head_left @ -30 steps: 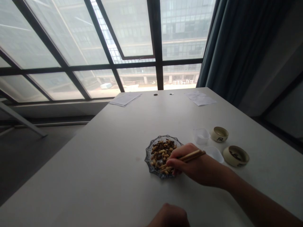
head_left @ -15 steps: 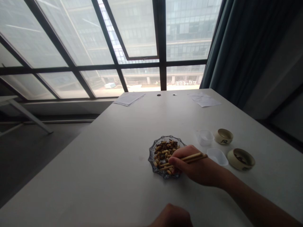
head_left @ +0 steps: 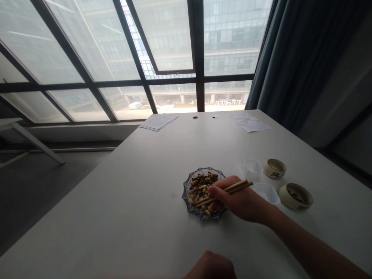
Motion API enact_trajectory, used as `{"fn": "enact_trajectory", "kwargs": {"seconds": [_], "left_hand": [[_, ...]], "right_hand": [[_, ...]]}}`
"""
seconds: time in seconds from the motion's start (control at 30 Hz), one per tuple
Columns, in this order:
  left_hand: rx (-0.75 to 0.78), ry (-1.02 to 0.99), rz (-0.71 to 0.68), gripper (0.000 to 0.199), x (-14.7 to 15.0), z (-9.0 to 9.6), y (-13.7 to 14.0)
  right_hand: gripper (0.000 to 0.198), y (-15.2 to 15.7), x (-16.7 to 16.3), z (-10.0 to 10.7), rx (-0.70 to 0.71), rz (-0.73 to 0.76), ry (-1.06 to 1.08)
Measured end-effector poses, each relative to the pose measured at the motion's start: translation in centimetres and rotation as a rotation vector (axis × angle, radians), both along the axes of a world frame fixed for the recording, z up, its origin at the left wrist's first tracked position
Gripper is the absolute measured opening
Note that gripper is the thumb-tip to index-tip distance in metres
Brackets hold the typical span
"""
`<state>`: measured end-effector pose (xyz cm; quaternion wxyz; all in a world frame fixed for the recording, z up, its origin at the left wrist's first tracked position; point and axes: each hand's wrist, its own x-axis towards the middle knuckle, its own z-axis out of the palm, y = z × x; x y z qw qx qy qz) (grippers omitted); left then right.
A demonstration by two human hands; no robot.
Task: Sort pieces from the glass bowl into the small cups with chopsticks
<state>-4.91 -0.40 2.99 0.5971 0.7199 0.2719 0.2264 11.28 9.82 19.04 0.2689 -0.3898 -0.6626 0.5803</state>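
Observation:
My right hand (head_left: pixel 232 197) is closed around a pair of wooden chopsticks (head_left: pixel 240 186). Their tips reach into a scalloped clear glass dish (head_left: pixel 188 207), down among light-brown pieces that look like peanuts (head_left: pixel 203 188) and darker seed-like bits (head_left: pixel 209 177). Whether anything is pinched between the tips is too small to tell. The fingers cover the right part of the dish. At the bottom edge, my left hand (head_left: pixel 212 266) rests near the table, seen only in part; its fingers are hidden.
Right of the dish stand two clear plastic containers (head_left: pixel 252 170) and two beige ceramic bowls (head_left: pixel 274 170); the nearer bowl (head_left: pixel 305 201) holds some dark pieces. Papers (head_left: pixel 158 122) lie at the far left of the white table (head_left: pixel 130 186), other sheets (head_left: pixel 251 123) at the far right.
My right hand has shifted slightly, and the chopstick tips have moved a little to the left and nearer me within the dish. My left hand has not visibly moved.

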Motion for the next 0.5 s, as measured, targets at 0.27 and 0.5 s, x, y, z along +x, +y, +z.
{"fn": "enact_trajectory", "kwargs": {"seconds": [0.27, 0.5], "left_hand": [[-0.003, -0.027, 0.012, 0.082, -0.2, 0.6, 0.0], [-0.038, -0.079, 0.028, 0.082, -0.2, 0.6, -0.2]], "right_hand": [[0.042, 0.2, -0.4, -1.2, -0.029, -0.136, 0.068], [0.046, -0.5, 4.5, 4.4, 0.145, -0.368, -0.060]]}}
